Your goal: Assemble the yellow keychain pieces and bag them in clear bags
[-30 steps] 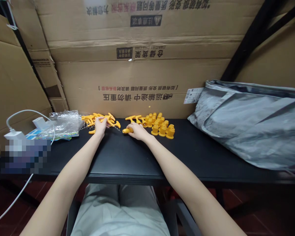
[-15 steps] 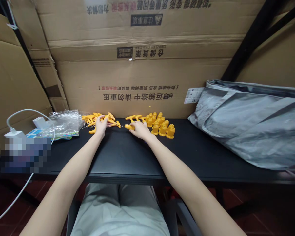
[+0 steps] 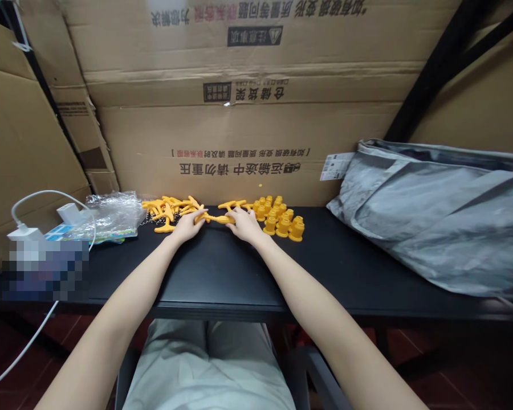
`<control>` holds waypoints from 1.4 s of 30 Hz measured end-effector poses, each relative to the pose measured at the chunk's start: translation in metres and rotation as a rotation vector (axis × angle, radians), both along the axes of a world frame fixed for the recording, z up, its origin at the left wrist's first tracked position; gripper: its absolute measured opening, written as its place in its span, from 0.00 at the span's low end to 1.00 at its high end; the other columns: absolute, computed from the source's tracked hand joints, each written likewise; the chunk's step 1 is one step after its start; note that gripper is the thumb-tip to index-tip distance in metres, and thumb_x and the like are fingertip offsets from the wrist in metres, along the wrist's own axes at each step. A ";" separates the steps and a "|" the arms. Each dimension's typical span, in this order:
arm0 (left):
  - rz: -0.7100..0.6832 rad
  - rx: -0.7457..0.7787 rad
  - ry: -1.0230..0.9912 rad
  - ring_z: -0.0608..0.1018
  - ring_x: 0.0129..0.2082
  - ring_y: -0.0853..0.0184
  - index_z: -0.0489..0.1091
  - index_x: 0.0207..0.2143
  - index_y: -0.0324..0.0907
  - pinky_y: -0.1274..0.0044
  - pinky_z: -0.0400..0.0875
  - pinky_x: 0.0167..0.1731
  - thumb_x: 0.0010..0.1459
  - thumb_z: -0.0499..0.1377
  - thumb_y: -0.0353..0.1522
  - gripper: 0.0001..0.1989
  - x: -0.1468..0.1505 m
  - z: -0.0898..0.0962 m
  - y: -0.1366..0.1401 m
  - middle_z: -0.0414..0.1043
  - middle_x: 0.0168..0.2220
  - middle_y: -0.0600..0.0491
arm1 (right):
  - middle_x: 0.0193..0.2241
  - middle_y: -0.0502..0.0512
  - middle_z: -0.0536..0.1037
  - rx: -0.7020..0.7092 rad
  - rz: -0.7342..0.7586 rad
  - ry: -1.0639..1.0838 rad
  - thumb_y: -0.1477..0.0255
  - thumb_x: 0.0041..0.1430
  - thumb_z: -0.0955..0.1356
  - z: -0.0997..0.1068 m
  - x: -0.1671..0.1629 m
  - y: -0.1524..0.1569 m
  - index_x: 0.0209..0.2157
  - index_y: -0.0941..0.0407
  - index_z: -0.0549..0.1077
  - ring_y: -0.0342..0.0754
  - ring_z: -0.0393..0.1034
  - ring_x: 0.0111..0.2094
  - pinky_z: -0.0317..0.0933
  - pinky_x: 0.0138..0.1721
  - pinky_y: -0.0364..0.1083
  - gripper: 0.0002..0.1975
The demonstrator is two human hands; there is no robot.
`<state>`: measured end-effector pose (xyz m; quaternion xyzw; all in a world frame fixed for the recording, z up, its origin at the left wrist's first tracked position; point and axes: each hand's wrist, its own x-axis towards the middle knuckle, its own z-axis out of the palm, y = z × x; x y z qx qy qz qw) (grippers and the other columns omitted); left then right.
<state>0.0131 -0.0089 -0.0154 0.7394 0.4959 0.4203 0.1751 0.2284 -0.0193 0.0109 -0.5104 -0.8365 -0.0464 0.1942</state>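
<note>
My left hand (image 3: 188, 226) pinches the crossbar end of a yellow T-shaped handle (image 3: 204, 217). Its stem points right, toward my right hand (image 3: 244, 225), which is closed on a yellow plastic piece (image 3: 228, 218) largely covered by the fingers. The stem and that piece meet or nearly meet between my hands; whether they are joined I cannot tell. Left of my left hand lies a pile of yellow T-shaped handles (image 3: 165, 206) with thin metal chains. Just behind my right hand are a few more yellow T-shaped pieces (image 3: 232, 204). Several yellow stepped cups (image 3: 283, 226) stand in rows to its right.
Clear plastic wrapping (image 3: 113, 212) lies over colourful flat packs at the left. A white charger (image 3: 25, 234) with a cable sits near the left edge. On the right, a grey bag (image 3: 427, 222) rests on the black table (image 3: 222, 273). Cardboard (image 3: 248, 128) walls off the back.
My left hand has moved right, away from the pile, bringing a T-shaped handle up against the piece in my right hand. The right hand has stayed in nearly the same place.
</note>
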 end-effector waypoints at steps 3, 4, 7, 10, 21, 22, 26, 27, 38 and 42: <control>0.002 0.114 0.274 0.76 0.47 0.60 0.69 0.51 0.43 0.69 0.68 0.49 0.56 0.57 0.32 0.19 -0.001 0.001 -0.005 0.75 0.46 0.49 | 0.47 0.62 0.72 -0.003 0.021 0.066 0.75 0.57 0.68 -0.007 0.006 0.010 0.48 0.57 0.72 0.56 0.66 0.49 0.56 0.49 0.56 0.16; 0.021 0.111 0.325 0.76 0.45 0.60 0.69 0.51 0.43 0.70 0.69 0.47 0.56 0.57 0.32 0.19 -0.001 0.002 -0.006 0.76 0.44 0.49 | 0.47 0.62 0.71 -0.007 0.046 0.099 0.76 0.57 0.68 -0.010 0.008 0.014 0.48 0.57 0.72 0.55 0.66 0.48 0.57 0.49 0.56 0.16; 0.066 0.068 0.427 0.77 0.37 0.61 0.68 0.49 0.44 0.72 0.70 0.40 0.57 0.56 0.35 0.17 -0.001 0.006 -0.009 0.76 0.36 0.51 | 0.45 0.60 0.70 -0.020 0.148 0.204 0.78 0.56 0.68 -0.017 0.011 0.022 0.48 0.57 0.72 0.51 0.67 0.46 0.60 0.49 0.53 0.16; 0.076 0.083 0.470 0.77 0.36 0.62 0.69 0.46 0.44 0.73 0.69 0.38 0.58 0.54 0.36 0.14 -0.003 0.008 -0.010 0.76 0.35 0.51 | 0.44 0.59 0.69 -0.028 0.240 0.274 0.80 0.55 0.68 -0.023 0.011 0.027 0.47 0.57 0.73 0.50 0.67 0.45 0.60 0.51 0.52 0.17; 0.182 0.091 0.493 0.77 0.41 0.60 0.71 0.44 0.45 0.73 0.69 0.41 0.54 0.56 0.33 0.14 -0.002 0.012 -0.012 0.76 0.41 0.50 | 0.43 0.59 0.71 -0.209 0.275 0.504 0.73 0.53 0.70 -0.025 0.010 0.030 0.48 0.58 0.73 0.46 0.68 0.37 0.65 0.45 0.52 0.19; 0.188 0.086 0.498 0.77 0.41 0.60 0.71 0.44 0.45 0.72 0.69 0.42 0.54 0.56 0.33 0.14 -0.003 0.012 -0.012 0.77 0.41 0.50 | 0.44 0.59 0.72 -0.261 0.286 0.557 0.73 0.52 0.71 -0.025 0.012 0.032 0.49 0.58 0.72 0.46 0.69 0.36 0.66 0.45 0.52 0.21; 0.190 0.073 0.518 0.77 0.44 0.59 0.72 0.43 0.46 0.72 0.69 0.44 0.54 0.56 0.32 0.13 -0.003 0.011 -0.011 0.77 0.43 0.51 | 0.44 0.57 0.74 -0.506 0.335 0.793 0.76 0.46 0.74 -0.023 0.024 0.035 0.46 0.57 0.71 0.43 0.72 0.34 0.68 0.43 0.49 0.22; 0.192 0.073 0.525 0.77 0.44 0.59 0.72 0.43 0.46 0.72 0.69 0.43 0.54 0.56 0.32 0.13 -0.003 0.011 -0.011 0.77 0.43 0.51 | 0.42 0.56 0.75 -0.557 0.341 0.844 0.75 0.46 0.75 -0.022 0.026 0.034 0.44 0.58 0.72 0.43 0.72 0.34 0.68 0.42 0.47 0.21; 0.212 0.105 0.534 0.78 0.41 0.60 0.72 0.44 0.46 0.74 0.69 0.38 0.54 0.56 0.33 0.14 0.004 0.013 -0.016 0.77 0.40 0.51 | 0.11 0.52 0.69 -0.726 0.045 0.856 0.51 0.64 0.57 -0.012 0.015 0.024 0.22 0.60 0.70 0.38 0.61 0.11 0.52 0.12 0.37 0.30; 0.223 0.093 0.500 0.78 0.38 0.62 0.72 0.43 0.46 0.75 0.69 0.38 0.53 0.56 0.33 0.14 0.004 0.013 -0.016 0.77 0.38 0.51 | 0.19 0.55 0.75 -0.807 0.054 0.895 0.52 0.65 0.58 -0.008 0.019 0.022 0.30 0.60 0.72 0.38 0.64 0.13 0.51 0.11 0.36 0.27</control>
